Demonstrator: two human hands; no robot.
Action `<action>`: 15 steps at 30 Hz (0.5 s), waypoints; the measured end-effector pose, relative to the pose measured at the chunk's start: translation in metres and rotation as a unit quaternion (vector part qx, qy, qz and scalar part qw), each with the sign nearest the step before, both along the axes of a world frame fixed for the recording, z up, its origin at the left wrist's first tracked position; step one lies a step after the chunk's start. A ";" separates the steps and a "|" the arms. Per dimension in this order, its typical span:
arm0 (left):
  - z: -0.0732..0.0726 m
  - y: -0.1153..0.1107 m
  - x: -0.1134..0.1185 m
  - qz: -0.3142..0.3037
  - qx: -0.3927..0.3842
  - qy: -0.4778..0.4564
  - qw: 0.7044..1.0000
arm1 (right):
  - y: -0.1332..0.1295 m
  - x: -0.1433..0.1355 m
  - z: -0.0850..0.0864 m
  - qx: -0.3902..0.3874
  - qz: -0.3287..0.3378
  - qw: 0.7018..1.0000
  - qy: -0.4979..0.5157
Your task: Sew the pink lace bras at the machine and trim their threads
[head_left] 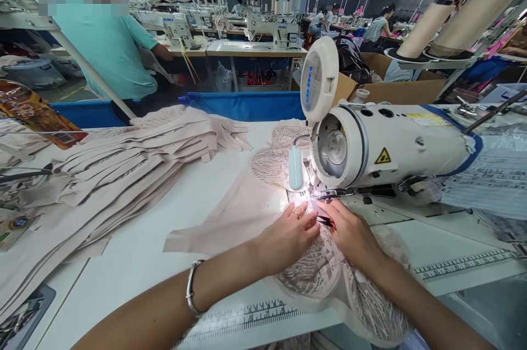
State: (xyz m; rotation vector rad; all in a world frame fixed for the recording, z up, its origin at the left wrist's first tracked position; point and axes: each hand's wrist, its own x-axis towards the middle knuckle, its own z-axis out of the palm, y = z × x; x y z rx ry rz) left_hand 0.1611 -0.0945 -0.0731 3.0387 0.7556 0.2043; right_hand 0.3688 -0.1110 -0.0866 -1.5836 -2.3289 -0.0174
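A pale pink lace garment piece with cup shapes (310, 267) lies under the sewing machine's needle area and hangs over the table's front edge. My left hand (286, 237), with a silver bangle on the wrist, rests on it just in front of the needle, fingers bent and closed on the fabric. Opposite it, my right hand (349, 232) is closed beside the presser area, with small thread snips (326, 221) with dark blades and an orange part held under its fingers. The white sewing machine head (395, 141) points toward me, its round end cover (320, 79) swung up.
Stacked pale pink fabric strips (164, 157) cover the table's left side, near a drink bottle (37, 114). A pale green lamp (295, 167) stands by the needle. Thread cones (426, 28) are at upper right. Another person in a turquoise shirt (99, 48) sits beyond the table.
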 end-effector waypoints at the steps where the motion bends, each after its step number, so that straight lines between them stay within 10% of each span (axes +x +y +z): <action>1: 0.001 0.001 0.000 0.000 -0.010 -0.002 1.000 | 0.000 0.000 0.000 0.003 -0.002 1.000 -0.007; 15: 0.010 0.012 -0.007 -0.021 -0.071 -0.095 0.993 | 0.006 -0.003 0.005 0.007 0.024 0.999 0.047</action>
